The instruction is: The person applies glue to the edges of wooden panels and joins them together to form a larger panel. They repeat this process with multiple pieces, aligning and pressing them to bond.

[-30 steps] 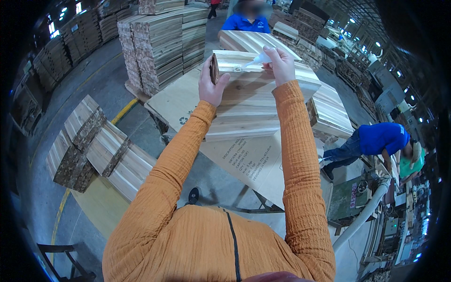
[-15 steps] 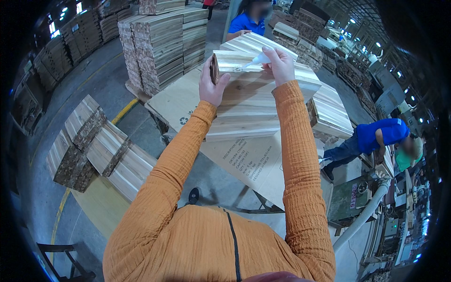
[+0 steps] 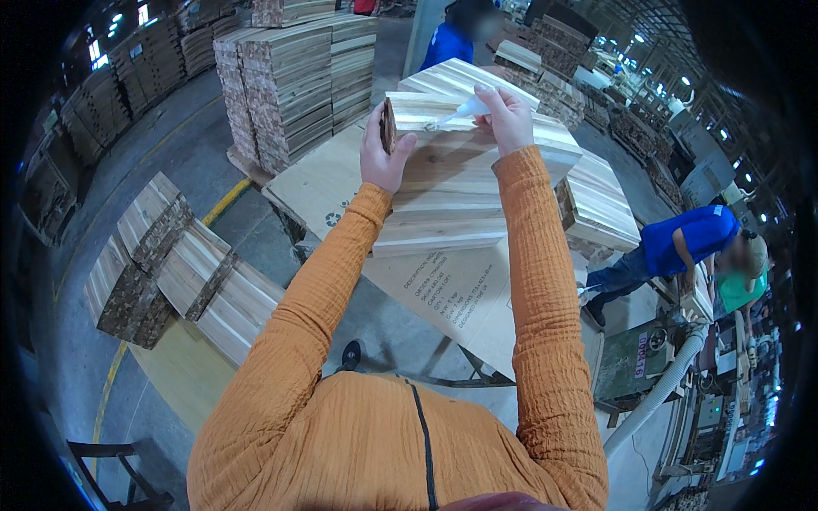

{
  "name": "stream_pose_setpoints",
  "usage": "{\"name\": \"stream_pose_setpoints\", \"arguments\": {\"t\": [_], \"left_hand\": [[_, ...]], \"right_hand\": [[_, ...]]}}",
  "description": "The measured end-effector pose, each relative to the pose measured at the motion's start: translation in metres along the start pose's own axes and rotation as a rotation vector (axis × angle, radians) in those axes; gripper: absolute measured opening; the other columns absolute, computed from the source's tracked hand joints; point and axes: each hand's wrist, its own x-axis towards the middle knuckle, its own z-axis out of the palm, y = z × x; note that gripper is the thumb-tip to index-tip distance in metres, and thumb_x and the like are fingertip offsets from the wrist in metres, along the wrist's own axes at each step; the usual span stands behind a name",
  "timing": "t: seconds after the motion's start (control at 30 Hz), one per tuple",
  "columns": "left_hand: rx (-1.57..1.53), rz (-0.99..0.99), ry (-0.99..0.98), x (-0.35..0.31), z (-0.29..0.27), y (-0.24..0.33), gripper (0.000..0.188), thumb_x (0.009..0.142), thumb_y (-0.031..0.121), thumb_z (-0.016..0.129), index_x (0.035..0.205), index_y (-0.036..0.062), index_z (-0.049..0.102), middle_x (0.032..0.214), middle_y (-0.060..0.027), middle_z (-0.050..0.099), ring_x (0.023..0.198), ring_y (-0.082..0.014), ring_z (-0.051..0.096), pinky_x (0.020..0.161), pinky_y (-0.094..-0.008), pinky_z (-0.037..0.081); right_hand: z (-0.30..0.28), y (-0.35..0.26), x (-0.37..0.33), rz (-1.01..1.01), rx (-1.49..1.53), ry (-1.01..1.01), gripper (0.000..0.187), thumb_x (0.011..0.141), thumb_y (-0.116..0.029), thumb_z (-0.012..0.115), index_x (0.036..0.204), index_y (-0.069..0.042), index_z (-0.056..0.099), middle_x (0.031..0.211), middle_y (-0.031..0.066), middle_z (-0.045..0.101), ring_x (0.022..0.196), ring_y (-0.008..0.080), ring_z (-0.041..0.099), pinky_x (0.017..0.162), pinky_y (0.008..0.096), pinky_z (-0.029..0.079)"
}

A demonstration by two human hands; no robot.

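Observation:
My left hand [image 3: 385, 156] grips the bark-edged left end of a pale striped wooden board [image 3: 407, 103], thumb on its near side. Pinched in my right hand [image 3: 509, 121] is a small white squeeze bottle [image 3: 470, 106], tilted down to the left. Its tip meets the board's top surface beside a small darkish spot [image 3: 431, 126]. Below my hands, more wooden boards [image 3: 452, 192] lie on a cardboard sheet [image 3: 426, 281]. My right palm hides part of the bottle.
Tall stacks of boards [image 3: 285, 94] stand at the far left. More boards [image 3: 192, 251] lie at my left, others [image 3: 601, 200] on the right. Co-workers in blue stand across the table [image 3: 447, 44] and at the right [image 3: 688, 243], near a green machine [image 3: 626, 362] with a hose [image 3: 660, 396].
My hands, the bottle and the board stay almost still. The co-worker across the table has shifted and turned; those at the right have moved slightly.

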Motion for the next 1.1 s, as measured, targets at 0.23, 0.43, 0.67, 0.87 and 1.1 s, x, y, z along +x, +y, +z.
{"name": "stream_pose_setpoints", "arguments": {"t": [0.23, 0.43, 0.67, 0.87, 1.1], "left_hand": [[-0.018, 0.007, 0.005, -0.0003, 0.0015, -0.0022, 0.080, 0.079, 0.052, 0.063, 0.132, -0.0033, 0.039, 0.125, -0.0227, 0.050, 0.116, -0.0318, 0.050, 0.098, -0.0385, 0.038], [0.004, -0.014, 0.008, -0.0011, -0.0002, -0.0041, 0.082, 0.080, 0.056, 0.060, 0.133, -0.0024, 0.038, 0.125, -0.0229, 0.050, 0.117, -0.0326, 0.049, 0.099, -0.0392, 0.038], [0.025, -0.030, 0.007, -0.0015, 0.0006, -0.0024, 0.082, 0.080, 0.057, 0.059, 0.133, -0.0023, 0.038, 0.126, -0.0230, 0.050, 0.118, -0.0329, 0.049, 0.099, -0.0394, 0.037], [0.007, -0.050, -0.003, -0.0014, 0.0003, -0.0004, 0.080, 0.081, 0.055, 0.059, 0.133, -0.0024, 0.038, 0.125, -0.0228, 0.050, 0.117, -0.0326, 0.050, 0.098, -0.0389, 0.038], [0.017, -0.032, 0.011, -0.0014, 0.0009, -0.0019, 0.079, 0.081, 0.053, 0.060, 0.133, -0.0029, 0.039, 0.125, -0.0229, 0.051, 0.117, -0.0328, 0.050, 0.098, -0.0392, 0.038]], "right_hand": [[-0.0005, 0.0009, 0.0011, 0.005, 0.001, 0.022, 0.023, 0.083, -0.028, 0.066, 0.080, -0.005, 0.065, 0.067, 0.0007, 0.061, 0.053, 0.0037, 0.052, 0.050, 0.0175, 0.045], [-0.0002, 0.0029, 0.0023, -0.007, 0.028, 0.046, 0.028, 0.083, -0.031, 0.066, 0.078, -0.003, 0.066, 0.067, 0.0023, 0.063, 0.051, 0.0042, 0.054, 0.048, 0.0175, 0.045], [-0.0022, 0.0037, 0.0032, 0.003, -0.006, 0.035, 0.024, 0.084, -0.027, 0.065, 0.080, -0.004, 0.065, 0.068, 0.0023, 0.062, 0.053, 0.0053, 0.054, 0.051, 0.0193, 0.047], [-0.0017, 0.0009, 0.0021, 0.010, 0.002, 0.010, 0.021, 0.084, -0.026, 0.065, 0.081, -0.005, 0.065, 0.068, 0.0017, 0.061, 0.055, 0.0053, 0.054, 0.054, 0.0194, 0.048], [-0.0004, 0.0034, 0.0030, -0.014, 0.020, 0.035, 0.028, 0.082, -0.031, 0.067, 0.077, -0.004, 0.066, 0.067, 0.0017, 0.063, 0.051, 0.0043, 0.052, 0.048, 0.0180, 0.043]]}}
